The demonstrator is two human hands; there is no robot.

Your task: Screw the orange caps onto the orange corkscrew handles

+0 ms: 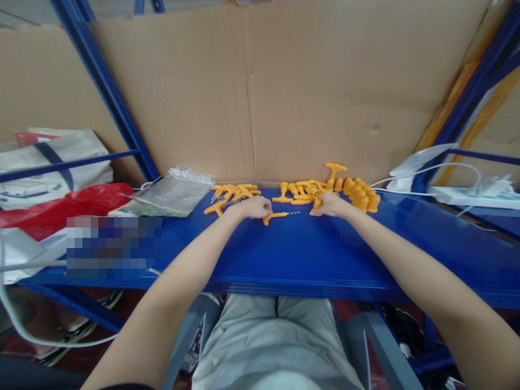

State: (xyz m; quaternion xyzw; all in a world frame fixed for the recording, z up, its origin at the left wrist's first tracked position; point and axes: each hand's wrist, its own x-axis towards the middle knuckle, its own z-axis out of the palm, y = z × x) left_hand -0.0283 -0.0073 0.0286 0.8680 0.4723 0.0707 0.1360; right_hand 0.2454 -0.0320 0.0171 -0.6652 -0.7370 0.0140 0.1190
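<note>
Left hand (254, 207) curled, fingertips pinning orange corkscrew (275, 216) just right of it on shelf (284, 254), probably steadying it. Right hand (328, 205) clenched on orange piece (317, 203). Handles (233, 193) behind left, caps (361, 196) right of right hand, likely sorted.

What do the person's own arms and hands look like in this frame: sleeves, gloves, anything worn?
Both forearms are bare from elbow to wrist, with no sleeves showing. The left hand and right hand wear no gloves; no watch, bands or rings are visible. Light grey trousers show below.
</note>
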